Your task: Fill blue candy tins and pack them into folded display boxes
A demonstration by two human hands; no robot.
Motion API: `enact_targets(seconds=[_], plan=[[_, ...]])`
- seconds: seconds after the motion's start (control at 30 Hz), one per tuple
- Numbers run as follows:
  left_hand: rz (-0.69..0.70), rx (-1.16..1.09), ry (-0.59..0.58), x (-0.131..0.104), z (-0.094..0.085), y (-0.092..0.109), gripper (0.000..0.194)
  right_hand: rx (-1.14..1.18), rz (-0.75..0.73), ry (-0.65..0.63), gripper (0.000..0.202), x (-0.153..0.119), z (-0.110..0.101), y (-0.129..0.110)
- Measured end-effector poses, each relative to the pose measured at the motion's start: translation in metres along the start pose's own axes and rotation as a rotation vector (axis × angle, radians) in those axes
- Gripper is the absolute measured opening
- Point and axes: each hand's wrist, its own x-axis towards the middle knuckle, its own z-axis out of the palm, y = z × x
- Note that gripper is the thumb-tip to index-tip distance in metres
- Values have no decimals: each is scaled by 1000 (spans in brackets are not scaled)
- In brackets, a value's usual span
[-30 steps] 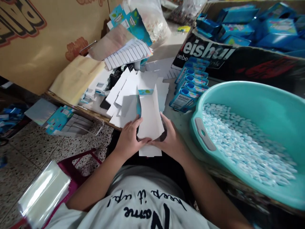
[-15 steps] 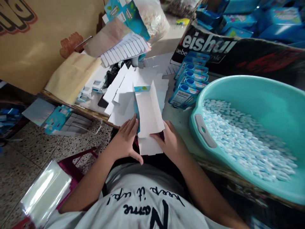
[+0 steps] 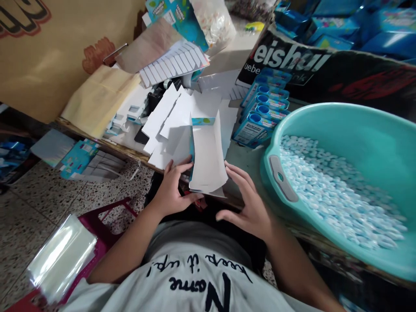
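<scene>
A part-folded box [image 3: 208,151], white inside with a printed blue-green end flap, lies open side up over white flat cartons [image 3: 169,125] at the table's front edge. My left hand [image 3: 175,186] is at its lower left corner, fingers touching the left wall and the thumb near the bottom edge, not wrapped round it. On the other side my right hand [image 3: 247,199] has its fingers apart, fingertips by the right wall and thumb held away. The near flap of the box is bent, with a strip showing below it.
A turquoise tub [image 3: 341,112] of wrapped sweets [image 3: 338,195] stands at the right. Behind it is a black carton [image 3: 325,73] of blue packs. A row of blue boxes [image 3: 256,128] stands left of the tub. Plastic sleeves [image 3: 63,258] lie at lower left.
The near flap has been folded up from its flat position. My right hand has let go and opened beside the box; my left thumb has moved up to the near edge.
</scene>
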Motion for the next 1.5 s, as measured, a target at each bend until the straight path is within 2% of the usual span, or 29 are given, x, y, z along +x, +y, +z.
enact_targets(seconds=[0.13,0.3,0.37,0.43,0.5,0.57,0.63,0.7,0.8,0.97,1.03,1.1,1.2,1.37,1.43,1.5], plan=[[-123,-49,131,3,9,7,67,-103,-14,102,54,10,7,-1],[-142,-22,145,17,10,17,69,-492,-111,119,38,20,9,-14],[-148,4,149,22,10,19,66,-651,-180,51,36,23,10,-23],[-165,19,141,25,10,19,66,-758,-216,-81,36,28,12,-32],[-173,28,108,24,9,15,79,-814,-221,-197,36,34,13,-38],[-142,31,34,20,8,9,101,-830,-198,-264,35,42,13,-40],[-87,42,-38,16,5,2,109,-815,-158,-310,34,49,13,-39],[-47,47,-61,13,4,-4,91,-806,-134,-327,33,53,12,-37],[-45,15,-3,13,4,-9,54,-814,-156,-277,37,51,11,-32],[-100,14,192,16,18,-4,35,-771,-180,-189,33,41,12,-20],[-117,42,282,16,26,-2,33,-769,-166,-196,35,40,11,-17],[-110,59,322,15,30,-1,33,-767,-158,-213,38,40,10,-15],[-23,46,298,11,30,-5,31,-734,-162,-194,40,38,8,-13],[79,45,308,3,21,-12,30,-648,-239,-46,41,31,5,-12],[103,47,307,1,19,-14,34,-619,-257,-44,45,30,3,-13],[143,31,287,0,18,-15,47,-617,-272,-76,48,31,1,-14]])
